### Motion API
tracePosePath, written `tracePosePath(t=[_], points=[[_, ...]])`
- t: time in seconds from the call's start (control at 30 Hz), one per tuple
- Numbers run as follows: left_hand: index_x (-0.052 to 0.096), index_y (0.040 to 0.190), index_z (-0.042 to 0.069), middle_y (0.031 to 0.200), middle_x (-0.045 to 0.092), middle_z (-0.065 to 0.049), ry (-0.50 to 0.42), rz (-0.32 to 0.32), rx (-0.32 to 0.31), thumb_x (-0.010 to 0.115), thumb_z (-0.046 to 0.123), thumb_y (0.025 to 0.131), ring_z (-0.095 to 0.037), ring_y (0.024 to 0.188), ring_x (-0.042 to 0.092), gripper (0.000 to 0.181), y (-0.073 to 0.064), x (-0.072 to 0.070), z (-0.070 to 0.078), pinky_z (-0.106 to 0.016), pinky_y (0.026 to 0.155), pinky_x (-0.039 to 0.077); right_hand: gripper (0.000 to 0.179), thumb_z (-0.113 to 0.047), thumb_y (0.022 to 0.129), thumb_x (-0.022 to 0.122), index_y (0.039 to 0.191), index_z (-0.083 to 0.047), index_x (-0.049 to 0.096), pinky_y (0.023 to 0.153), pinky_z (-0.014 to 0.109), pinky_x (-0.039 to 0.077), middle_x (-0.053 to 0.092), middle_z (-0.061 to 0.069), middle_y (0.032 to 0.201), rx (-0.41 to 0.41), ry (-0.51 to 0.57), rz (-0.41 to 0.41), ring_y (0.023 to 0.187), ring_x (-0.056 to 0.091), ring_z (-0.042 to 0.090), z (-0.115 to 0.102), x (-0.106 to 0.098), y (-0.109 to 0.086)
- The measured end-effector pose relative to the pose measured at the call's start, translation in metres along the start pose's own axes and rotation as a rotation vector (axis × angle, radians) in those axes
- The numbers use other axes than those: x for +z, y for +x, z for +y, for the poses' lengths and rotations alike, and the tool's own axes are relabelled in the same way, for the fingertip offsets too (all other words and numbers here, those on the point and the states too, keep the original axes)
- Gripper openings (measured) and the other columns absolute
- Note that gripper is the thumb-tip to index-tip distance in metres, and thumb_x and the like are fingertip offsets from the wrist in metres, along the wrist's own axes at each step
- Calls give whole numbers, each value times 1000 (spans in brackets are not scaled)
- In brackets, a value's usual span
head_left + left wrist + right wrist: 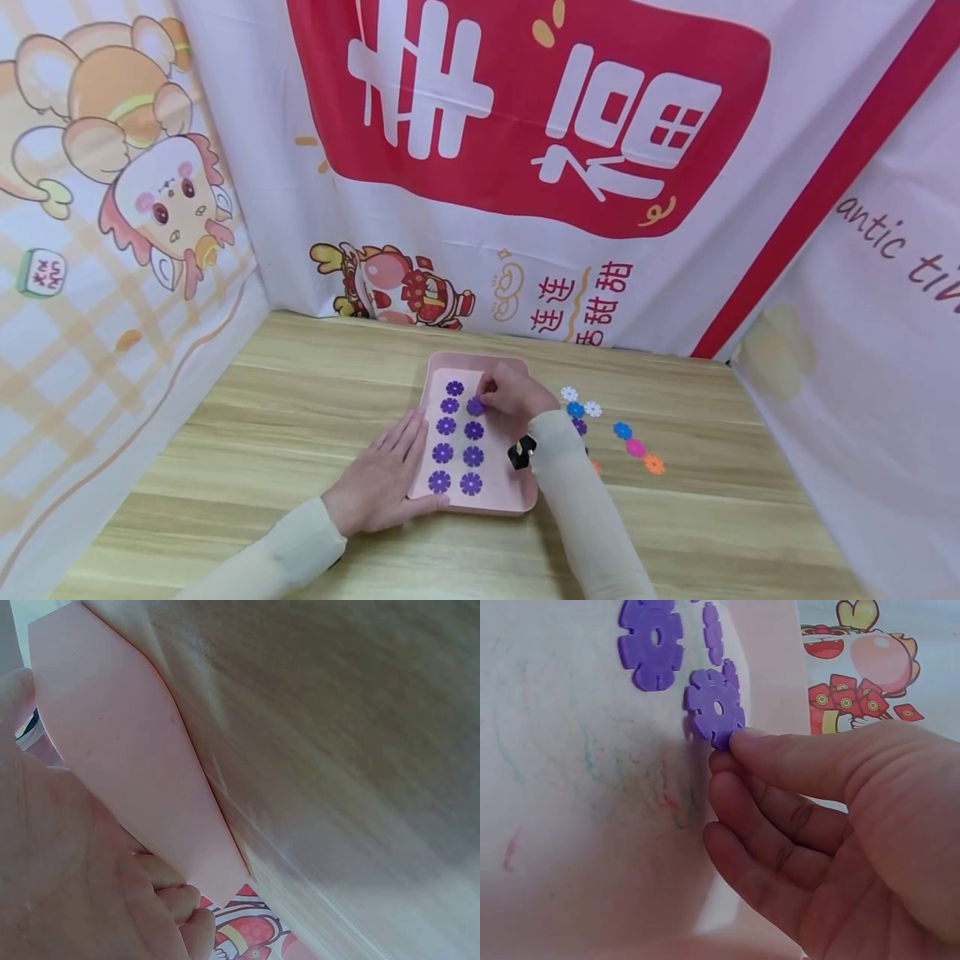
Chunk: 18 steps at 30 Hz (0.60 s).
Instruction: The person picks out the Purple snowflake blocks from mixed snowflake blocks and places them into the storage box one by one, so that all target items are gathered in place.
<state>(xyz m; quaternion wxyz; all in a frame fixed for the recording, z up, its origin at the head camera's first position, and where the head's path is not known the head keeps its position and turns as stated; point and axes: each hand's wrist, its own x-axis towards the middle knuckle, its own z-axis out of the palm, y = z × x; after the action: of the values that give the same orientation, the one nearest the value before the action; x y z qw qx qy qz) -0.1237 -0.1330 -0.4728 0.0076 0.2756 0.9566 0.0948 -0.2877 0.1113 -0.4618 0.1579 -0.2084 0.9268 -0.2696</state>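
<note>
A pink tray (pixel 495 500) holds purple notched plastic discs, snowflake-shaped, in two columns, among them a disc (pixel 442 453) on the left and another (pixel 471 483) at the near right. My right hand (pixel 516 392) pinches one purple disc (pixel 717 706) by its edge between thumb and index finger, at the far end of the right column. In the right wrist view, its other fingers curl loosely below. My left hand (pixel 386 479) lies along the tray's left side, fingers extended at the rim and thumb over the near corner. The tray's outer wall (pixel 127 712) shows beside that palm.
Right of the tray, loose discs lie on the wooden table (pixel 720 500): a white one (pixel 569 392), blue (pixel 622 430), pink (pixel 635 448) and orange (pixel 654 464), partly behind the right forearm. Printed cloth (pixel 480 192) hangs at the back and both sides.
</note>
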Motion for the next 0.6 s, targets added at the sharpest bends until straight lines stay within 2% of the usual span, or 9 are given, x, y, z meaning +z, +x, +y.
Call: tracePosePath(t=[0.23,0.4,0.6], points=[[28,162,-10,172,21,-30,-2,-2,-1,52,74,98,-45,162,24,108,0,0,0,-57,131,29,14,-11,103,69,98,-12,82,80,26,60,80,3,96,22,9,-5,82,69,13,1,3,1],[28,162,-9,173,19,-29,-10,-8,-8,53,74,98,-45,162,23,108,0,-1,1,-57,131,28,15,-18,104,68,106,-13,81,88,32,61,77,1,99,53,-8,-17,89,70,15,-4,-2,-5],[28,162,-10,173,19,-29,-12,-8,-5,52,74,98,-45,162,23,108,0,-1,0,-57,131,28,16,-15,102,69,112,-9,80,96,38,62,77,0,104,-6,-25,17,96,71,14,-4,-22,-22]])
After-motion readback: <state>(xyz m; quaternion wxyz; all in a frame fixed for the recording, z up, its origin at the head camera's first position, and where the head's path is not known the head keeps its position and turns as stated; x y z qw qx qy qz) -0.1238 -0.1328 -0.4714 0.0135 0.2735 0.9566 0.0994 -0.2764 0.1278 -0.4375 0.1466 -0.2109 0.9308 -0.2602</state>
